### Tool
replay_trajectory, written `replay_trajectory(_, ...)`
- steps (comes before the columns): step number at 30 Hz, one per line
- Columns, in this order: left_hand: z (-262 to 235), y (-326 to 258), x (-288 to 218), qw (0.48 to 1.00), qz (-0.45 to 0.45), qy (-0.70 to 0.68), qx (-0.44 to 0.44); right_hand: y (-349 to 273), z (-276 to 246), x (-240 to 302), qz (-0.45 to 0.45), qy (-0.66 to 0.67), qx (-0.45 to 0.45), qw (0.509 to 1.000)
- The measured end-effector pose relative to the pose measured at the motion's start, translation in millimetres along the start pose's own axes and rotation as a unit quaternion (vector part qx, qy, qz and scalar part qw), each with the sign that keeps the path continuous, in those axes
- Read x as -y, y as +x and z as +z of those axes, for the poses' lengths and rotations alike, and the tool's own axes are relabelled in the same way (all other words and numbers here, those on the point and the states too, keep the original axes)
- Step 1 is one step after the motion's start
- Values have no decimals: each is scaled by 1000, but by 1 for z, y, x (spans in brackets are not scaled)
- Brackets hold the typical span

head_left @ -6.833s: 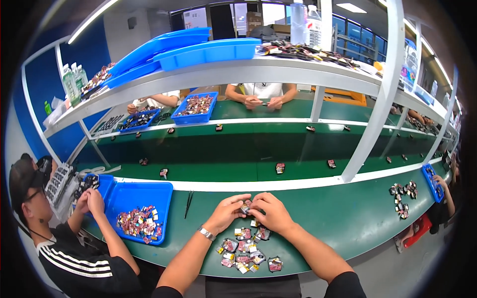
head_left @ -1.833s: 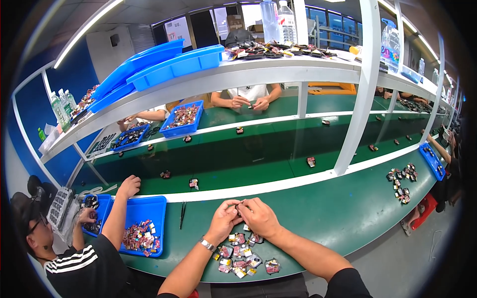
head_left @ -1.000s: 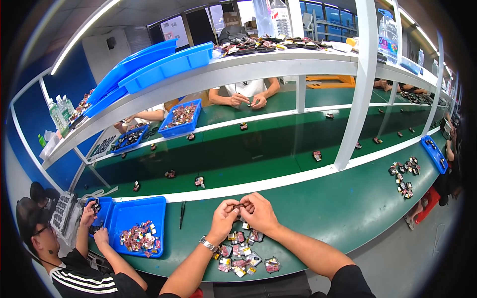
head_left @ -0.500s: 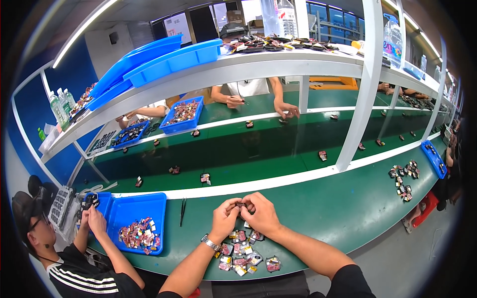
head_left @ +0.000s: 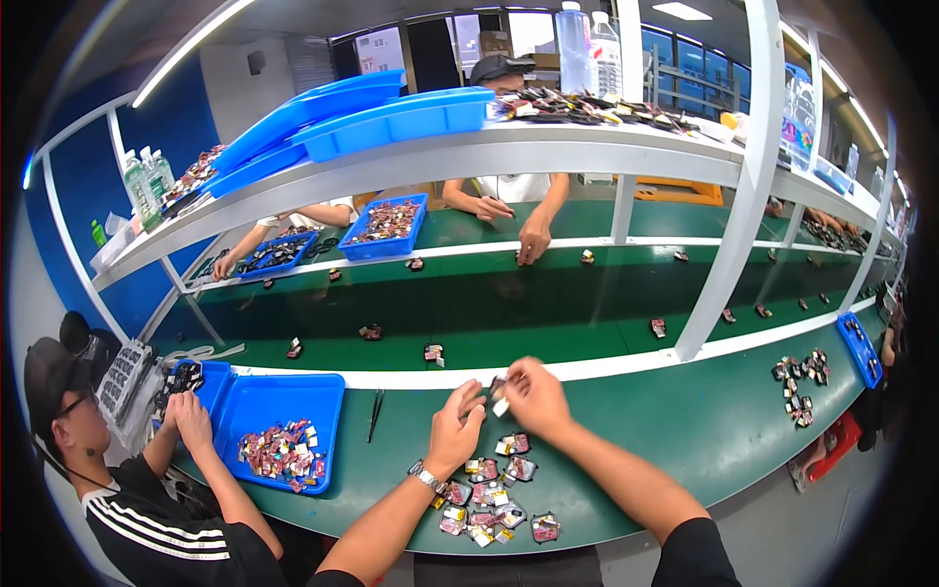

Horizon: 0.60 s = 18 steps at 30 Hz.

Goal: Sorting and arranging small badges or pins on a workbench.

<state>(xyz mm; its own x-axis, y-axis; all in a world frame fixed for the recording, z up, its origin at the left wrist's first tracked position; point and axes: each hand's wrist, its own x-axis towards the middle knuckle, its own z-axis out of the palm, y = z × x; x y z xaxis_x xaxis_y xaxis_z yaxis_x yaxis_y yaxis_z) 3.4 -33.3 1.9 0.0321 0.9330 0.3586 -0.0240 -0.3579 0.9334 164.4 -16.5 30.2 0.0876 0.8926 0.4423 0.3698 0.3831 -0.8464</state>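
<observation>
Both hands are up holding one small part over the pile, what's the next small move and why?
Probably set that part forward on the belt. Both the left hand and right hand pinch it just short of the white strip, single parts already lie spaced along the belt, and the pile waits below the hands.

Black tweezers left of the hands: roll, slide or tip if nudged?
The tweezers lie flat on the green bench, so tipping looks unlikely. Slim and probably light, they would likely slide or pivot rather than roll. The thin profile suggests pinching from the sides.
</observation>
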Motion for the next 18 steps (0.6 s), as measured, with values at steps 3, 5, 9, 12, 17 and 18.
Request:
replay_trajectory(3,-10,12,6,998,-13,55,25,62,-27,-62,69,-76,-56,993)
replay_trajectory(5,-21,15,12,998,-20,55,5,84,-36,-74,140,-145,-49,978)
replay_trajectory(9,-32,19,4,996,-42,59,-52,91,-22,-67,106,-404,-45,907)
replay_trajectory(12,-34,23,8,989,-17,91,-117,86,32,-42,-48,-337,-51,939)
replay_trajectory(17,-46,25,20,975,1,138,-173,76,129,-12,41,-387,44,920)
replay_trajectory(18,-42,28,21,976,2,130,-174,79,135,-22,28,-398,22,917)
